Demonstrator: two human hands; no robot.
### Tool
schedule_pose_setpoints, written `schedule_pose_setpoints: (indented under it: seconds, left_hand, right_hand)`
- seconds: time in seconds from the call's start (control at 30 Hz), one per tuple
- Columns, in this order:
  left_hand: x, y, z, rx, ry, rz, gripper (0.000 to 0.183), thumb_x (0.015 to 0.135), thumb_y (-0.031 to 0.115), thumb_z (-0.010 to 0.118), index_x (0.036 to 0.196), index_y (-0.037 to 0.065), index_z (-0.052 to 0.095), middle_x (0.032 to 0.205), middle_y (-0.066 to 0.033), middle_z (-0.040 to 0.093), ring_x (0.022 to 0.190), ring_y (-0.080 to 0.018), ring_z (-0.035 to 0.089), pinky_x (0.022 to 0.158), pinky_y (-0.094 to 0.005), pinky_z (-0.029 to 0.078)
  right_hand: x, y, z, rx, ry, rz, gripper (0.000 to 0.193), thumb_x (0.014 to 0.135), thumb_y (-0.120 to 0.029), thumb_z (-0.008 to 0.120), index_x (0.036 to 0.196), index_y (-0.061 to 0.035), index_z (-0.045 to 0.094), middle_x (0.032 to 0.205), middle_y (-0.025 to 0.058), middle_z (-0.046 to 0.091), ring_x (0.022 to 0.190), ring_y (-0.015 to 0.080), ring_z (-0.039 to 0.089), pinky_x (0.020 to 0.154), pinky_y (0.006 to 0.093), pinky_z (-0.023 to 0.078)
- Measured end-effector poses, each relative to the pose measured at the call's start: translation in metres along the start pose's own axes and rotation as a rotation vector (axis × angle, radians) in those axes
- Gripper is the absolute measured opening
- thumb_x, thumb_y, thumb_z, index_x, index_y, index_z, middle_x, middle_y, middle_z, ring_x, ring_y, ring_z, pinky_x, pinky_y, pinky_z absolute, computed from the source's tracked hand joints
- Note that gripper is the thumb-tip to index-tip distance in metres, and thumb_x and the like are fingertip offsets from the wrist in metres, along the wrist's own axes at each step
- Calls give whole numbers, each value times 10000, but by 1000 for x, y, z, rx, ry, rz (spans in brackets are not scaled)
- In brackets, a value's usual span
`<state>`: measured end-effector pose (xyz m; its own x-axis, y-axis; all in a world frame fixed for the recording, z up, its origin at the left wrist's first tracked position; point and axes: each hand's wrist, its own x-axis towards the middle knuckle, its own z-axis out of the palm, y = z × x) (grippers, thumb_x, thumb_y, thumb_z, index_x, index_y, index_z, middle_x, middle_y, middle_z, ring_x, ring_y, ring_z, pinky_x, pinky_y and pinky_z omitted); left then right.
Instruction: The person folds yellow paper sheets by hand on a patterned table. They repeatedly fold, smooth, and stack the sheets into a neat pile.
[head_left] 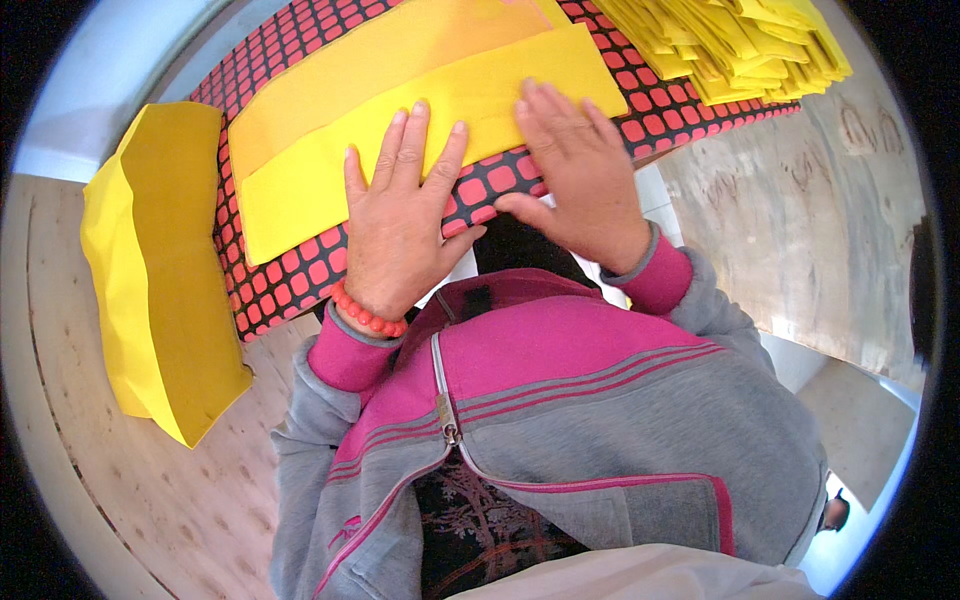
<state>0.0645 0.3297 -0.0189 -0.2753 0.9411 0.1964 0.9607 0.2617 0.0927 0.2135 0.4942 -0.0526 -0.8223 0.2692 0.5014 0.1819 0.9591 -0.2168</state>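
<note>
A folded yellow fabric piece (320, 165) lies across a red-and-black patterned cloth (490, 183) on the work surface. Its near flap is brighter yellow; the part behind looks more orange. My left hand (398, 200) rests on the near edge of the flap, fingers spread, and wears a red bead bracelet (365, 312) at the wrist. My right hand (580, 165) presses flat on the same flap farther right, slightly blurred, its thumb over the patterned cloth. Neither hand grips anything.
A stack of folded yellow fabric pieces (735, 45) sits at the far right of the patterned cloth. Another yellow fabric piece (165, 270) stands creased at the left. Pale wooden boards (800, 200) extend to the right, and a wooden surface (130, 480) lies lower left.
</note>
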Motion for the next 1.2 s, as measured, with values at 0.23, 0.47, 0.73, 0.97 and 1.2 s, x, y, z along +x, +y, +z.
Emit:
schedule_pose_setpoints:
  seconds: [0.23,0.47,0.73,0.97,1.2]
  left_hand:
    - [1,2,-3,8,-11,-10,968,713,405,841,1544,189,394,1618,-177,292,1481,-366,311,1134,-655,235]
    - [-1,0,-2,-6,53,22,904,719,414,836,1496,165,447,1562,-200,353,1452,-363,349,1105,-677,264]
    - [26,24,15,-240,205,80,823,865,618,621,1445,51,482,1479,-244,449,1396,-404,415,1109,-651,278]
    - [20,7,22,-89,203,-29,814,909,628,557,1439,15,478,1505,-238,439,1426,-369,396,1160,-577,263]
    - [-47,-48,1,39,119,-208,853,918,568,582,1529,16,356,1584,-225,339,1485,-352,308,1189,-544,230]
  right_hand:
    - [-20,45,-30,-140,26,151,783,878,-519,660,1413,27,493,1510,198,468,1419,326,426,1183,502,237]
    - [2,9,-18,-46,139,-4,591,887,-367,685,1371,-54,553,1487,143,506,1374,298,482,1162,501,283]
    - [14,3,2,1,-25,-99,479,929,-258,637,1364,-66,571,1448,120,554,1348,279,515,1130,469,358]
    - [13,5,3,-1,-34,-102,449,973,-249,596,1383,-70,564,1467,107,543,1362,276,503,1137,466,350]
    - [14,4,-2,-19,-33,-126,468,967,-246,613,1392,-62,550,1472,103,539,1361,278,501,1134,456,358]
